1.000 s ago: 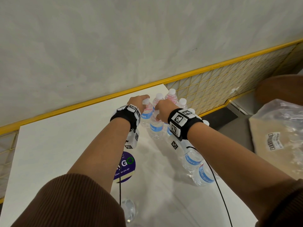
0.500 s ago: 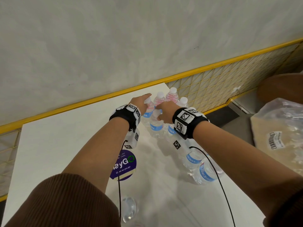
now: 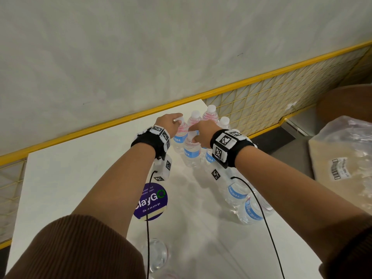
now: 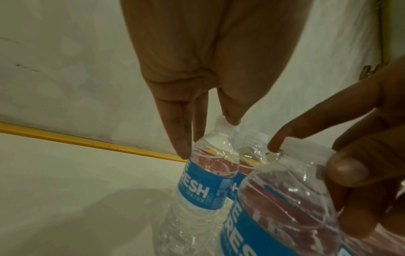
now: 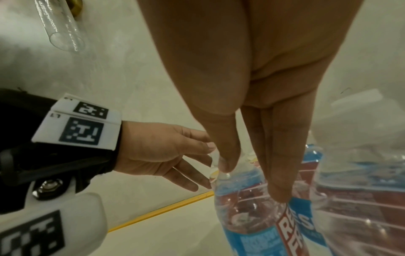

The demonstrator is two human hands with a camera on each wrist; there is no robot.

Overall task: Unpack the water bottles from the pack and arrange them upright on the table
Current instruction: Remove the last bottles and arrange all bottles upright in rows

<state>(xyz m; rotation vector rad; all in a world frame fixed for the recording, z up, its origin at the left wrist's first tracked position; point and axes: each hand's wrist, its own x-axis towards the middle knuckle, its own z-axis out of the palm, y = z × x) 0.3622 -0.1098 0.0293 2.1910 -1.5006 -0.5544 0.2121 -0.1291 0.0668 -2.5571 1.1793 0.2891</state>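
Note:
Several clear water bottles with blue labels stand upright in a cluster at the far right corner of the white table point(image 3: 80, 168). My left hand point(image 3: 178, 122) pinches the cap of the leftmost bottle point(image 3: 179, 135); in the left wrist view the thumb and fingers point(image 4: 183, 143) sit on either side of that bottle's point(image 4: 203, 183) neck. My right hand point(image 3: 193, 135) grips the top of the bottle point(image 3: 192, 153) just in front of it, thumb and fingers point(image 5: 278, 187) around the neck of this bottle point(image 5: 252, 218). Both bottles stand on the table.
Two more bottles point(image 3: 244, 202) stand under my right forearm and another point(image 3: 155, 256) near the front edge. A purple round sticker point(image 3: 154, 198) lies mid-table. A yellow mesh rail point(image 3: 261, 101) runs behind the table. Crumpled plastic wrap point(image 3: 346, 158) lies off to the right.
Both hands have stayed on the same two bottle tops, with only slight shifts. No bottle has visibly moved.

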